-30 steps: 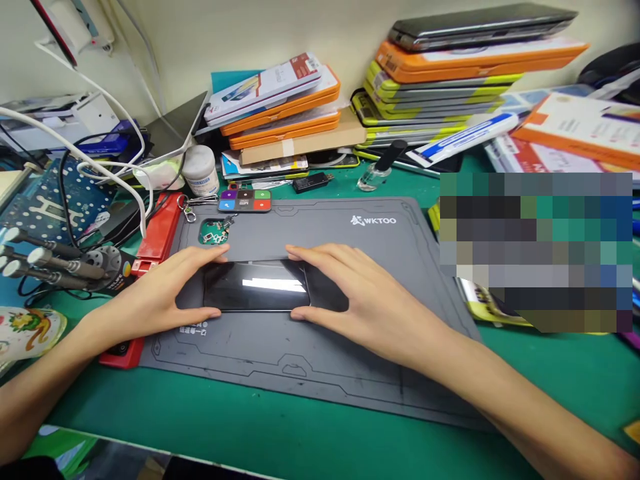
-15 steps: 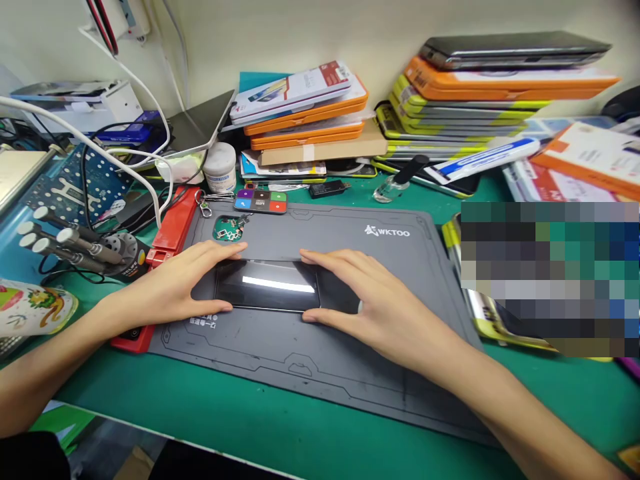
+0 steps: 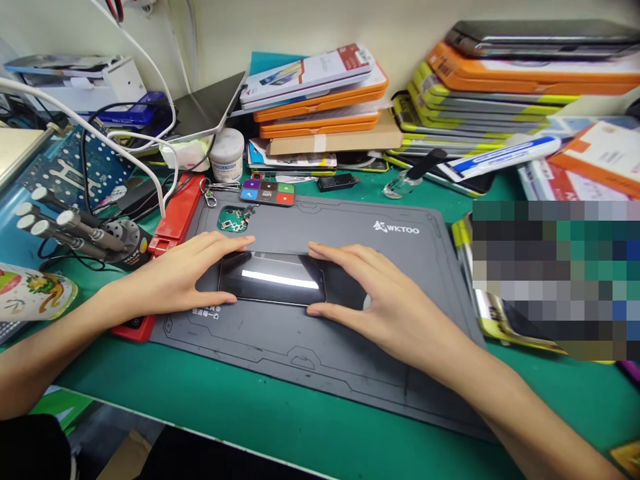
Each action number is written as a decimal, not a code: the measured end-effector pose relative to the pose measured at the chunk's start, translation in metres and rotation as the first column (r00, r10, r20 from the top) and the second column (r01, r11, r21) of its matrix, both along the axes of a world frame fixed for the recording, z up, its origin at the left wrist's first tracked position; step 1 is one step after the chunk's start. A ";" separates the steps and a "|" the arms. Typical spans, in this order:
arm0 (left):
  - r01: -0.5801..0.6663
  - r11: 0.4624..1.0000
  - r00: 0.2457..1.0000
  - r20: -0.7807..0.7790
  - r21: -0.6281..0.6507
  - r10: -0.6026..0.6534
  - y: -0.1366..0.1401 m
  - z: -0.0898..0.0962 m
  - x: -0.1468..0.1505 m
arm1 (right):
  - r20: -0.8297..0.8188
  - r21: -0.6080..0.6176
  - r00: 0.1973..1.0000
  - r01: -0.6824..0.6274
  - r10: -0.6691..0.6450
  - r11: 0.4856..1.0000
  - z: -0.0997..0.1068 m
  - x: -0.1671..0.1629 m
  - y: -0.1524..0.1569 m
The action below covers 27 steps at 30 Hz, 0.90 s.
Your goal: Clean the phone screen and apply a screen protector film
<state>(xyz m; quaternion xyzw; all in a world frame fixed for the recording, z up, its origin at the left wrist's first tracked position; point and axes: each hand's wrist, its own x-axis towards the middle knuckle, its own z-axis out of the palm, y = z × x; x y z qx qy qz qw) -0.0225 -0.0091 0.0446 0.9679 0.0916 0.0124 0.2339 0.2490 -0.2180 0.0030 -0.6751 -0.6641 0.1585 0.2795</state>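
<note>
A black smartphone (image 3: 273, 270) lies screen up on a grey work mat (image 3: 310, 340), a bright strip of light reflected across its glass. My left hand (image 3: 180, 270) grips its left end, thumb at the near edge and fingers along the far edge. At the other end, my right hand (image 3: 377, 287) spans the phone the same way, thumb near and fingers far. Small metal parts (image 3: 236, 218) sit in the mat's cut-out behind my left fingers. Just left of the mat is a red clamp-like device (image 3: 177, 210), partly hidden by my left hand.
Stacked orange and yellow boxes (image 3: 500, 77) stand at the back. A white jar (image 3: 227, 155), a glass bottle (image 3: 400, 183) with a black cap and a black USB stick (image 3: 337, 181) line the mat's far side. At left are a screwdriver holder (image 3: 123, 243), white cables and a patterned cup (image 3: 37, 293).
The camera view has shifted slightly. Both hands keep the same grip on the phone, which stays in place on the mat.
</note>
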 end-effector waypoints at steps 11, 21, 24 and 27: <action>0.154 0.983 0.983 0.082 0.103 -0.163 0.005 -0.002 0.002 | 0.068 0.082 0.997 -0.039 0.034 0.996 -0.003 0.001 -0.001; 0.169 0.980 0.980 0.087 0.100 -0.178 0.005 -0.004 0.002 | 0.171 0.014 0.975 -0.144 0.139 0.990 0.021 0.029 -0.015; 0.171 0.978 0.980 0.085 0.119 -0.181 0.005 -0.005 0.001 | 0.229 0.076 0.964 -0.157 0.136 0.985 0.023 0.030 -0.016; 0.176 0.977 0.979 0.077 0.122 -0.186 0.005 -0.005 0.000 | 0.291 0.114 0.948 -0.165 0.126 0.980 0.021 0.026 -0.014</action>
